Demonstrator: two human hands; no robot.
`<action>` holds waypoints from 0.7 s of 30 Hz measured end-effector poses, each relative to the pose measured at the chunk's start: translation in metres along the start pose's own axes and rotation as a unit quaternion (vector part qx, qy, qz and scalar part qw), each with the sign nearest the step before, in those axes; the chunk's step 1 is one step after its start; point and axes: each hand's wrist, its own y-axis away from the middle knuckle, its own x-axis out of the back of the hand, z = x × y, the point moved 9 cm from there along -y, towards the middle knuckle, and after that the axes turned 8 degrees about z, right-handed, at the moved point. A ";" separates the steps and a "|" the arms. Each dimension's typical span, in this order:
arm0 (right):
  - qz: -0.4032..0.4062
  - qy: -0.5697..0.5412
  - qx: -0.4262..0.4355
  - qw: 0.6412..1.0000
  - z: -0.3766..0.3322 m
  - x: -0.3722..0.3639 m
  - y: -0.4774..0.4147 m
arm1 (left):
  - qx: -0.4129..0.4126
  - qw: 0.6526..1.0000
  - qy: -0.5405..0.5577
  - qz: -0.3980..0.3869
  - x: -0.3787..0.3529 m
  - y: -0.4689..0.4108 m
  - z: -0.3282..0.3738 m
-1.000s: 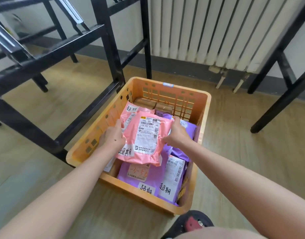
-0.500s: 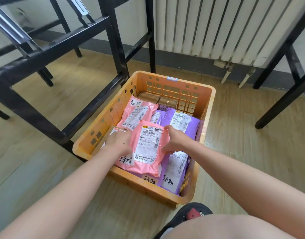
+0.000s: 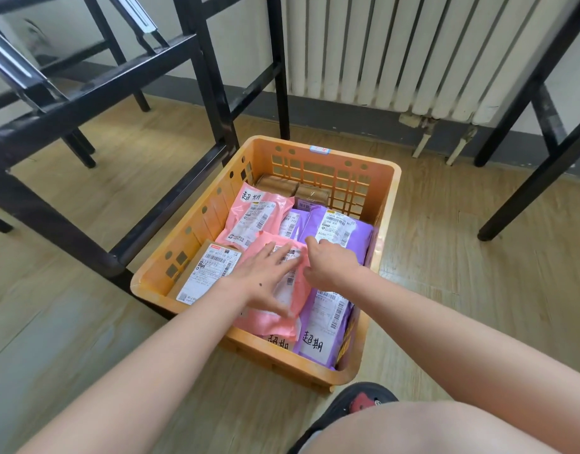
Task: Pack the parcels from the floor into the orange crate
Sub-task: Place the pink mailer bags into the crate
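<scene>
Lowered since a moment ago, the pink parcel (image 3: 275, 317) now lies in the orange crate (image 3: 385, 198). Left hand (image 3: 265, 278) presses flat, fingers spread; right hand (image 3: 329, 265) seemingly pinches its edge. Soft, light, slippery bag; best gripped by its edges.

Indoor parcel storage or mailroom corner, wood-look plank floor (image 3: 462, 257), white ribbed radiator (image 3: 413, 54) on the wall at upper right, black metal racking frames (image 3: 95, 90) at left and right, orange crate (image 3: 385, 204) of labelled courier parcels (image 3: 341, 231) at centre
</scene>
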 end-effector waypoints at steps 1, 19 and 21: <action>-0.003 0.000 -0.003 1.000 0.002 0.000 0.000 | 0.002 1.000 -0.010 -0.012 -0.006 -0.002 0.000; 0.004 -0.036 -0.009 0.999 0.018 0.018 0.001 | 0.041 0.999 0.029 -0.006 -0.004 -0.004 0.004; 0.021 -0.036 0.002 0.999 0.017 0.026 0.002 | 0.040 0.996 0.055 0.053 0.015 -0.008 0.009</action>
